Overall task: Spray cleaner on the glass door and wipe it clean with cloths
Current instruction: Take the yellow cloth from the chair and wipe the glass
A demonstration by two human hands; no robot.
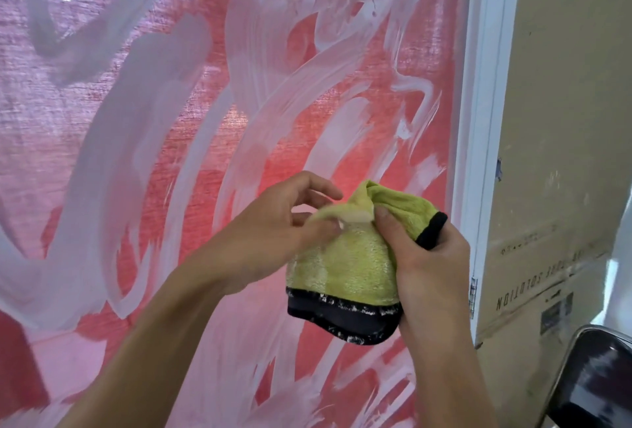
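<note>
1. Hands meet in front of the glass door (171,120), near its right edge, and both hold one cloth (342,267).
2. The left hand (273,232) pinches a fold at the top of the cloth with thumb and fingers.
3. The right hand (431,256) grips the right side of the cloth, thumb on its front.
4. The cloth is yellow-green with a black border, which carries white specks.
5. White smears cover the glass; behind it shows red fabric.
6. The white door frame (478,154) stands just beside a cardboard box (564,120).
</note>
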